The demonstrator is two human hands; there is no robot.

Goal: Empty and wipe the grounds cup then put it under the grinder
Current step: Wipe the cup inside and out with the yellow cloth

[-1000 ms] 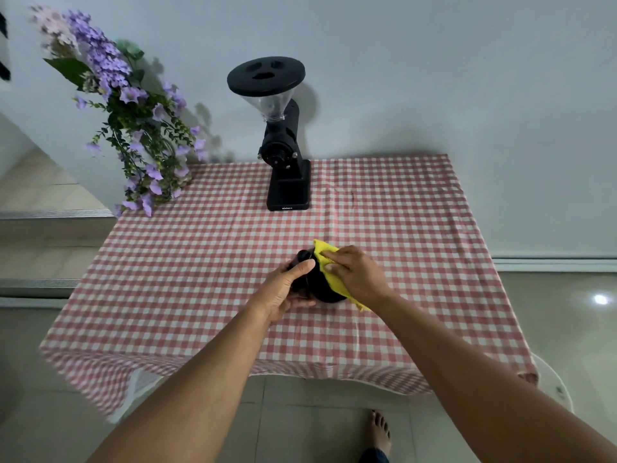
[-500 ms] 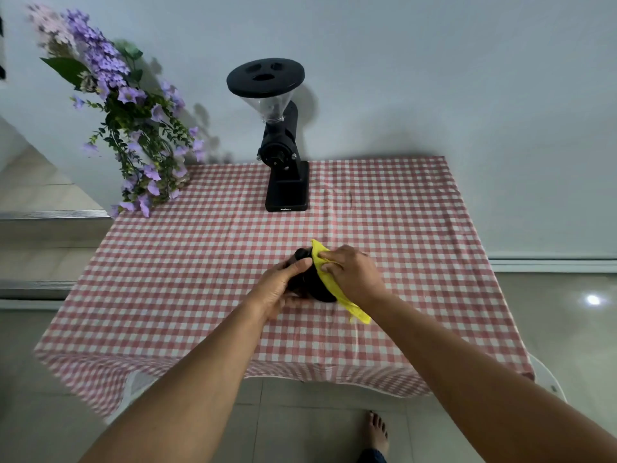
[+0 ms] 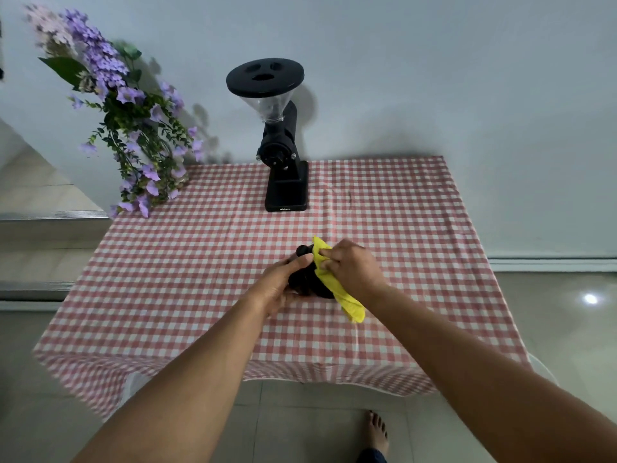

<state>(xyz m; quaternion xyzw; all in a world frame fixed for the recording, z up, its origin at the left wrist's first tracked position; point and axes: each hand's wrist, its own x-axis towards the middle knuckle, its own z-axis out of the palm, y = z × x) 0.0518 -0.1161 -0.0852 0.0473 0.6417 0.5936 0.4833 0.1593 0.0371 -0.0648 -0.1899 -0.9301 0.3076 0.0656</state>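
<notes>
The black grounds cup (image 3: 309, 282) is held just above the middle of the checked table, tilted on its side. My left hand (image 3: 278, 285) grips it from the left. My right hand (image 3: 350, 267) presses a yellow cloth (image 3: 337, 285) against the cup's right side; the cloth's tail hangs down to the table. The cup's inside is hidden by the cloth and my hands. The black grinder (image 3: 283, 155) with a clear hopper stands at the back of the table, with nothing on its base.
A bunch of purple flowers (image 3: 133, 128) leans over the table's back left corner. The red and white checked tablecloth (image 3: 167, 279) covers the whole table, against a white wall. My bare foot (image 3: 379, 432) shows on the tiled floor below the front edge.
The cloth has slid a little on the cup and its tail hangs lower. Both hands stay on the cup at the same place on the table.
</notes>
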